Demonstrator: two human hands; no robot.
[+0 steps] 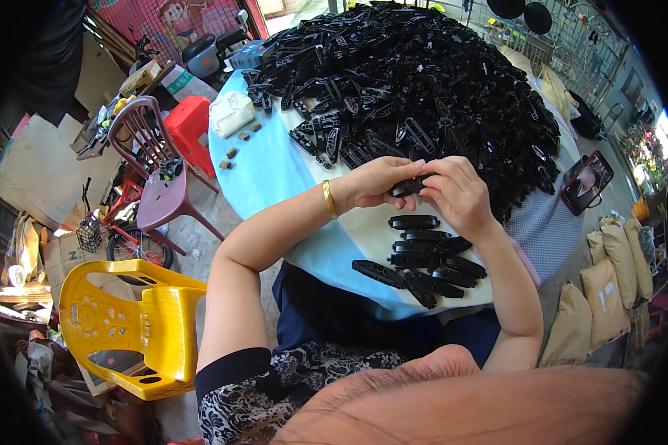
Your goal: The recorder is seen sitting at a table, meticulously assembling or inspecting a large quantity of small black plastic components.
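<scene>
Chair: yellow plastic chair [130,326] beside the round table [263,174]
Left hand [375,182]: fingers pinched on a black plastic part [408,185] above the table's near edge
Right hand [460,194]: fingers clamped on the same part; finished pieces [423,259] lie below

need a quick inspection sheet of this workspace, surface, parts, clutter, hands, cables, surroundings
surface: round table with a light blue cover, mostly buried under parts.
job's things: one black plastic part held between both hands; a small group of similar pieces lies near the table edge; a large heap of black parts fills the far side.
clutter: small brown blocks, a white cloth bundle, a phone at the right.
grippers: left hand and right hand both pinch the part with their fingers.
cables: nothing seen.
surroundings: yellow chair, purple chair, red stool, tan sacks.
</scene>
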